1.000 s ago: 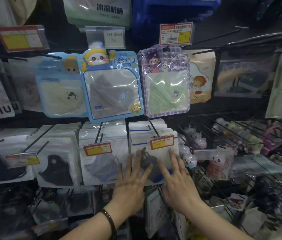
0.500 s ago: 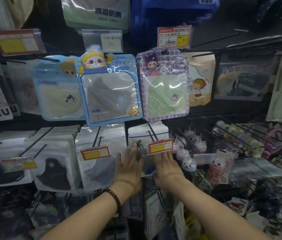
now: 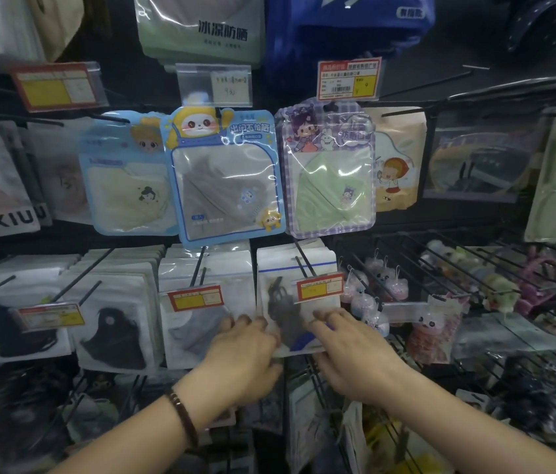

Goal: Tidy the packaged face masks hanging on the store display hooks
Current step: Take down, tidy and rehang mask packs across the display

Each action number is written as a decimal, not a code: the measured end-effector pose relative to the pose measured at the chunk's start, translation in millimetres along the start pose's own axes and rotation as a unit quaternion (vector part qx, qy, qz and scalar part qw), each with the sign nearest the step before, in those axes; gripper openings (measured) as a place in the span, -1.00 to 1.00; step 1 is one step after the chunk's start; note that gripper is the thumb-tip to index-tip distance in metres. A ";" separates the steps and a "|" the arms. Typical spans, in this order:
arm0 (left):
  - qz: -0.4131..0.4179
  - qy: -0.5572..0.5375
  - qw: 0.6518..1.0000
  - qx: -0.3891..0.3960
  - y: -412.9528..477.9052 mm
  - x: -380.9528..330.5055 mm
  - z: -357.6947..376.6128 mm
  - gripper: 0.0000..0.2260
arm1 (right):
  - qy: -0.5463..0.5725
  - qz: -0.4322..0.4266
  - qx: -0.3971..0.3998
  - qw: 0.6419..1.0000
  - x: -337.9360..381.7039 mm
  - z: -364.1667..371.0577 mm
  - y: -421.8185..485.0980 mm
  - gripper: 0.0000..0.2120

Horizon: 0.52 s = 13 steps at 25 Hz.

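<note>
Display wall: a dark shop panel (image 3: 399, 227) with wire hooks carries rows of bagged masks, each row fronted by red-and-yellow price tags.
Upper row: a blue panda pack (image 3: 227, 186) overlaps its pale neighbour, and a purple pack (image 3: 329, 176) with a green mask hangs just beside it, slightly tilted.
Task item: the white mask stack (image 3: 276, 265) hangs in the lower row on a hook (image 3: 299, 253), behind a price tag (image 3: 320, 287). Its front bag shows a dark mask.
Left hand: the left hand (image 3: 242, 357) is at the stack's lower left corner, fingers curled round the edge in the gap next to the grey mask stack (image 3: 198, 323). It appears to be grasping the bags to hold them together.
Right hand: the right hand (image 3: 348, 354) lies over the lower right corner, bent fingers on the front bag. The thumb is hidden, so I cannot tell whether it pinches or only presses.
Why held so: taking both bottom corners probably lets the person square the loose bags and swing them straight under the hook without unhooking any.
Step in hand: likely aligning this stack; the upper row looks untouched.
Risk: the glossy bags may slide over one another, and a hard tug could lift the tag or pull a bag off the hook.
Right side: a wire rack (image 3: 475, 268) of small plush charms is near the right hand.
</note>
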<state>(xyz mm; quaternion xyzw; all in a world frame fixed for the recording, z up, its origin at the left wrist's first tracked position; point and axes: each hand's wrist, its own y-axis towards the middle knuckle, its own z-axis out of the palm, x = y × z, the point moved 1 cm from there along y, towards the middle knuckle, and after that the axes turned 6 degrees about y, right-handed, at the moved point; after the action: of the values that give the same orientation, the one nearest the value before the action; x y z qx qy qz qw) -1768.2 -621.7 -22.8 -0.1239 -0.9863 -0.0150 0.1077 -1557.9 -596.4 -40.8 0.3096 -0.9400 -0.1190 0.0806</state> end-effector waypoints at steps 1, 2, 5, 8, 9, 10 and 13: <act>0.017 -0.028 0.999 0.009 -12.7 2.6 -10.8 -0.60 | -0.005 -0.036 -0.022 0.999 2.8 -10.2 -9.7 -0.52; 0.033 -0.056 0.998 0.018 -25.0 4.7 -22.9 -0.66 | -0.007 -0.066 -0.044 0.997 6.0 -21.5 -18.2 -0.59; 0.063 -0.089 0.994 0.004 -49.8 4.5 -67.3 -0.74 | -0.011 -0.129 -0.113 0.985 13.6 -56.5 -31.5 -0.75; 0.077 -0.051 0.987 -0.129 -51.2 0.5 -113.9 -0.76 | 0.013 -0.132 -0.187 0.973 22.4 -104.9 -26.1 -0.76; 0.082 -0.016 0.979 -0.188 -46.9 0.6 -127.1 -0.75 | 0.011 -0.129 -0.211 0.969 22.2 -120.3 -20.8 -0.73; 0.085 0.021 0.965 -0.247 -41.1 1.6 -140.1 -0.76 | -0.003 -0.125 -0.228 0.966 19.5 -134.8 -14.5 -0.71; 0.060 0.112 0.926 -0.357 -20.5 6.6 -167.2 -0.72 | -0.078 -0.089 -0.238 0.964 -3.6 -167.1 3.4 -0.63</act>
<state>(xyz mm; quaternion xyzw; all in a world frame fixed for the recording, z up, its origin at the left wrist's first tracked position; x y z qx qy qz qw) -1744.6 -649.3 141.8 -0.2109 -0.8880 -0.3730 0.1671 -1519.3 -620.6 120.1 0.3533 -0.8565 -0.3700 0.0678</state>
